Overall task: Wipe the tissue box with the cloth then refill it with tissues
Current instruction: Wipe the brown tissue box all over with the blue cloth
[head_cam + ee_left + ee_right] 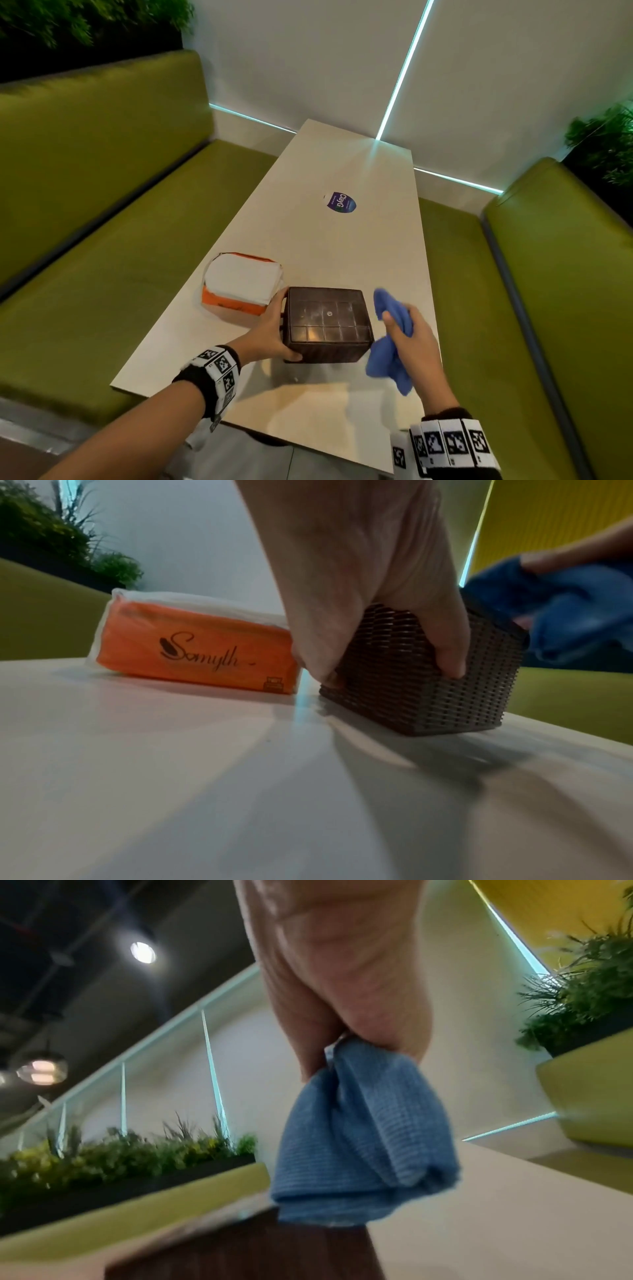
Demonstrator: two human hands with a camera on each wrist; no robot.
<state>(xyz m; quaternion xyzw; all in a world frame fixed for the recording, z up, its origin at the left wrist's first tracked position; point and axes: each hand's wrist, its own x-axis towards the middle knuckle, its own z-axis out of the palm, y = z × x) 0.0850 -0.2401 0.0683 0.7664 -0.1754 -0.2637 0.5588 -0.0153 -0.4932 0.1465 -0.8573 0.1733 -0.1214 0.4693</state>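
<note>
A dark brown woven tissue box (pixel 328 323) stands upside down on the beige table (pixel 342 240), its gridded base facing up. My left hand (pixel 274 329) grips its left side, thumb on the near wall and fingers on the far wall; the left wrist view shows the same box (pixel 428 674) under that left hand (pixel 377 601). My right hand (pixel 411 337) holds a bunched blue cloth (pixel 390 346) just right of the box, off the table. In the right wrist view the cloth (pixel 359 1137) hangs from my right hand (pixel 342 988) over the box corner (pixel 246 1250).
An orange pack of white tissues (pixel 241 284) lies just left of the box, also seen as the orange pack (pixel 195 645). A round blue sticker (pixel 340 202) sits farther up the table. Green benches (pixel 102 222) flank both sides; a wall closes the far end.
</note>
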